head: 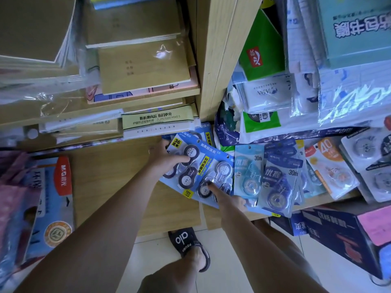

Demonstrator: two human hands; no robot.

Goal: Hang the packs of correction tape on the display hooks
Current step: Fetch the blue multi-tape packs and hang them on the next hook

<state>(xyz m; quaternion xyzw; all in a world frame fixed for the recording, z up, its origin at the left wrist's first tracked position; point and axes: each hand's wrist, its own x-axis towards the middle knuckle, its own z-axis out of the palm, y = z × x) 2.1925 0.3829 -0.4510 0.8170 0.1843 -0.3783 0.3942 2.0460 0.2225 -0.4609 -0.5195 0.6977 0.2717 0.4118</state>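
Several blue packs of correction tape lie fanned out on a low wooden shelf (118, 172). My left hand (164, 158) grips the leftmost blue pack (190, 163), thumb on its front over the black tape rolls. My right hand (227, 199) holds the neighbouring blue pack (218, 178) from its lower edge, thumb pressing on the clear blister. Further right lie light blue 30m packs (248, 172) and a darker one (279, 182). No display hooks are visible.
Stacks of brown notebooks (139, 66) fill the shelves above. A vertical wooden post (222, 56) divides the shelving. Wrapped stationery and more tape packs (368, 163) crowd the right. Boxes (342, 233) stand on the tiled floor by my sandalled foot (190, 246).
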